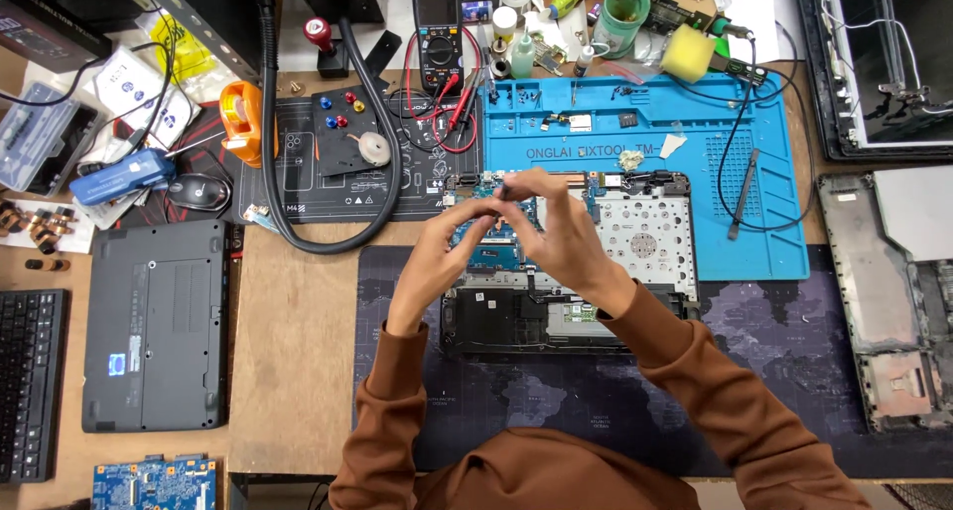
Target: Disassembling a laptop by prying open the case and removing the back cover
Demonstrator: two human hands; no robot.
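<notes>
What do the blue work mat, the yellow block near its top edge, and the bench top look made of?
Blue work mat: likely silicone or soft rubber, matte, with moulded compartments. Yellow block: looks like sponge foam, porous and dull. Bench top: wood or wood-look laminate, light brown with faint grain.

Left hand (444,257) and right hand (561,234) meet fingertip to fingertip, pinching something too small to tell, above opened laptop (635,272) on tabletop (293,371); blue mat (695,133) behind, closed laptop (156,323) far left.

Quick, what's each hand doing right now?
Left hand: fingers pinched at the right hand's fingertips above the opened laptop; anything held is too small to tell.
Right hand: same, cannot tell.
</notes>
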